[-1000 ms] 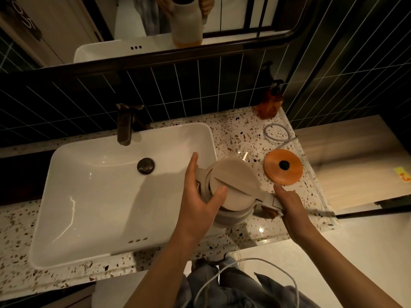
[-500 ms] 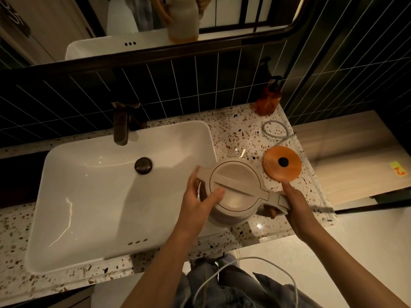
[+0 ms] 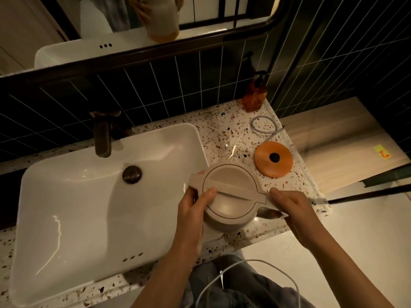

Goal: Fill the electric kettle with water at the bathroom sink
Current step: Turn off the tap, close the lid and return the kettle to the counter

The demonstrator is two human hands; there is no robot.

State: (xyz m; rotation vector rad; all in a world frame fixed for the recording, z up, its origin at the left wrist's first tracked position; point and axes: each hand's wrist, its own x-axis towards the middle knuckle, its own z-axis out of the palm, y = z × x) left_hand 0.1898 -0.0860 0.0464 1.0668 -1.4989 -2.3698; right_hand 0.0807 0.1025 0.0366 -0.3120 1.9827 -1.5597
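A beige electric kettle [image 3: 231, 196] with its lid closed is held over the right rim of the white sink basin [image 3: 66, 214], partly above the speckled counter. My left hand [image 3: 193, 210] wraps its left side near the spout, thumb resting on the lid. At the kettle's right, my right hand [image 3: 289, 203] is closed around the handle. A dark faucet [image 3: 102, 134] stands at the back of the basin; no water runs from it. The round drain plug [image 3: 131, 174] sits below it.
The orange kettle base [image 3: 273, 160] lies on the terrazzo counter [image 3: 229, 132] right of the kettle, its grey cord [image 3: 262, 127] coiled behind. An amber soap bottle [image 3: 254, 96] stands in the back corner. A wooden shelf [image 3: 338, 141] lies to the right. A mirror hangs above dark tiles.
The kettle has stayed at the basin's right rim. My left thumb has slid a little across the lid. The head camera has shifted slightly.
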